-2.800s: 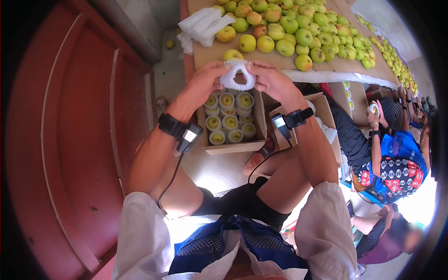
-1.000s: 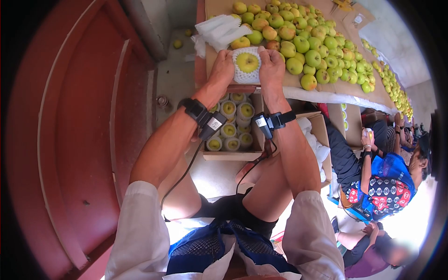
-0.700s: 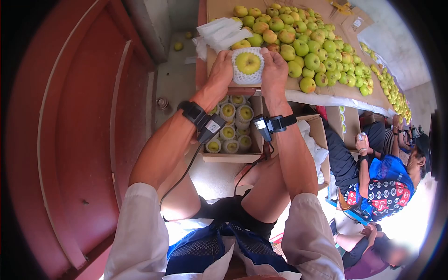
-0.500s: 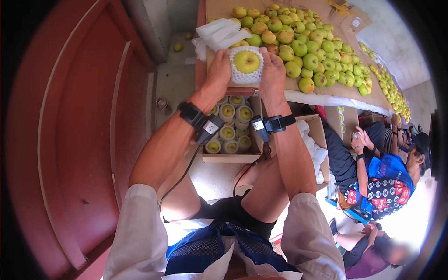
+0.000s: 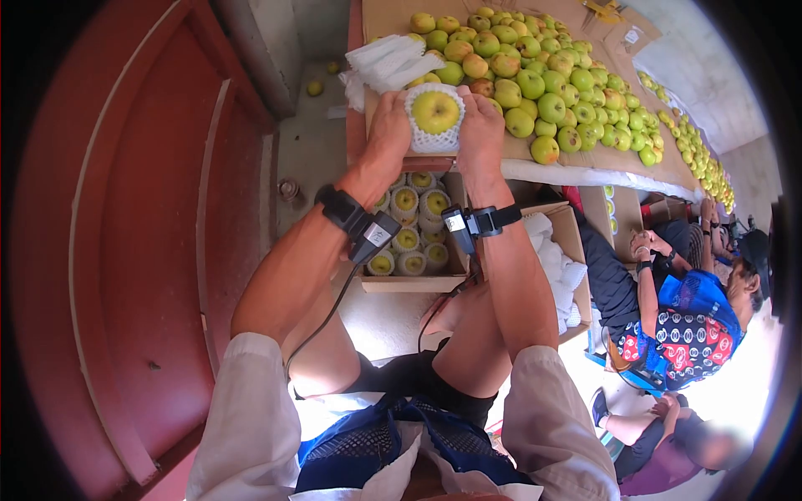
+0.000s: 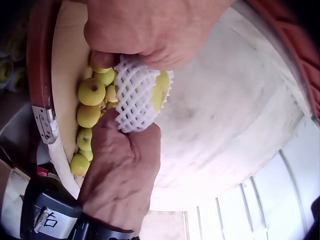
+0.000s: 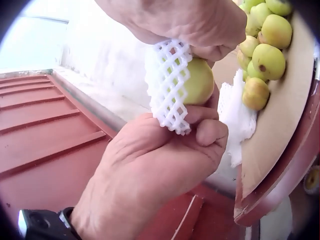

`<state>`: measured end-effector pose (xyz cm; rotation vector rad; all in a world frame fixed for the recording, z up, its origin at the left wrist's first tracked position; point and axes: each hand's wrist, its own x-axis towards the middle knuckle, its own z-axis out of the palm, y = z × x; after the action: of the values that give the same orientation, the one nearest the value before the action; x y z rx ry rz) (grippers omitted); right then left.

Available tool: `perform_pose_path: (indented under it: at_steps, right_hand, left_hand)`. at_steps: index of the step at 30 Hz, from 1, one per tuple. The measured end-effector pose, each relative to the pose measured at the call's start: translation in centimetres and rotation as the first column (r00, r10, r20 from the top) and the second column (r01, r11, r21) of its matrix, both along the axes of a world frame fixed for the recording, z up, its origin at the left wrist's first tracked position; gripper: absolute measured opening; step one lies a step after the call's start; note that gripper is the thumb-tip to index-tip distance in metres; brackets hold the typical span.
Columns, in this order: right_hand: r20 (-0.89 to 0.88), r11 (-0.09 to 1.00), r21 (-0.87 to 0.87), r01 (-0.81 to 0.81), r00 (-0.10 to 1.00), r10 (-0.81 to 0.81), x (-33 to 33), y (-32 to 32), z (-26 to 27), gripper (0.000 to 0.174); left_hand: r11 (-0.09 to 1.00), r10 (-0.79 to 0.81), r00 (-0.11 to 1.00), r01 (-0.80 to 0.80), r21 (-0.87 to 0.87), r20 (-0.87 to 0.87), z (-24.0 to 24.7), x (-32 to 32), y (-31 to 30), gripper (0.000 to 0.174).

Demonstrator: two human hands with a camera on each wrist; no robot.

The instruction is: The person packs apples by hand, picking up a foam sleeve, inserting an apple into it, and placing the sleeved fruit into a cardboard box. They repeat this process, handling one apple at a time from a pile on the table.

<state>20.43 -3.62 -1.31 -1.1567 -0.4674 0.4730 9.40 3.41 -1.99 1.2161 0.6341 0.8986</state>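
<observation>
A yellow-green apple (image 5: 435, 112) sits in a white foam net sleeve (image 5: 434, 141), held up between both hands near the table's front edge. My left hand (image 5: 388, 134) grips the sleeve from the left with curled fingers. From the right, my right hand (image 5: 482, 134) pinches the sleeve's other side. In the left wrist view the white mesh (image 6: 137, 95) wraps much of the apple. Bare apple (image 7: 199, 84) shows past the sleeve's edge in the right wrist view, beside the fingers of both hands.
Loose apples (image 5: 535, 82) cover the cardboard-topped table, with a stack of flat foam sleeves (image 5: 393, 63) at its left. Below the hands stands a carton (image 5: 415, 283) of sleeved apples. Another carton (image 5: 571, 230) holds white sleeves. A seated person (image 5: 693, 321) is at right.
Earlier the hands stretched the foam sleeve open over an apple on the table; now the apple is inside it, raised between them. In the last half second the hands shift only slightly left.
</observation>
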Motion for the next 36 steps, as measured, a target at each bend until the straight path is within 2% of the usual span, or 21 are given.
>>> perform_pose_path:
  at_steps: [6,9,12,15,16,18,21,24,27,30,33,36]
  right_hand:
    - [-0.255,0.993,0.098,-0.059,0.964,0.082,0.0,0.1,-0.1,0.021]
    - [-0.407,0.976,0.199,-0.094,0.898,0.169,-0.1,-0.3,0.2,0.022]
    - [-0.253,0.998,0.062,0.032,0.967,-0.016,-0.6,-0.3,0.5,0.023]
    - [-0.144,0.998,-0.003,0.07,0.987,-0.07,-0.9,-0.4,0.6,0.025]
    - [-0.03,0.993,-0.032,0.111,0.993,-0.112,-0.7,-0.4,0.4,0.027]
    - [0.197,0.977,-0.078,0.197,0.964,-0.179,-0.5,-0.4,-0.1,0.031]
    - [0.268,0.954,-0.145,0.262,0.939,-0.217,-0.8,-0.6,-0.2,0.038]
    - [0.3,0.949,-0.206,0.238,0.939,-0.17,-1.3,-1.1,-0.1,0.041]
    - [0.315,0.933,-0.305,0.191,0.945,-0.09,-1.1,-1.7,-0.2,0.04]
    - [0.359,0.959,-0.244,0.141,0.932,-0.046,-2.2,-2.5,0.0,0.039]
    - [0.38,0.955,-0.28,0.096,0.925,0.019,-3.4,-3.6,0.7,0.039]
    - [0.49,0.965,-0.251,0.08,0.87,0.055,-3.6,-4.6,0.4,0.036]
  left_hand:
    - [0.996,-0.05,0.998,0.052,-0.067,0.034,-0.5,0.1,0.2,0.034]
    - [1.0,-0.026,0.999,0.026,-0.002,0.038,-1.1,0.6,0.2,0.039]
    - [0.998,-0.022,0.999,0.023,-0.053,0.026,-1.4,0.9,0.3,0.04]
    - [0.992,-0.014,0.997,0.023,-0.123,0.07,-0.5,0.8,-0.4,0.042]
    - [0.992,-0.028,0.997,0.037,-0.122,0.072,-0.7,0.9,-0.3,0.042]
    - [0.991,-0.053,0.996,0.062,-0.12,0.073,-0.5,1.0,-0.3,0.042]
    - [0.973,-0.083,0.992,0.101,-0.208,0.091,0.9,0.4,-0.7,0.04]
    - [0.959,-0.083,0.993,0.102,-0.263,0.082,0.9,0.4,-0.4,0.044]
    - [0.991,-0.037,0.998,0.042,-0.126,0.044,1.3,-0.1,-0.8,0.046]
    - [0.988,-0.004,1.0,0.003,-0.155,-0.007,1.0,-0.2,-0.3,0.048]
    - [0.983,-0.031,0.999,0.024,-0.18,-0.035,0.6,-0.2,0.8,0.053]
    - [0.986,-0.077,0.997,0.077,-0.147,0.005,0.8,-0.4,1.0,0.061]
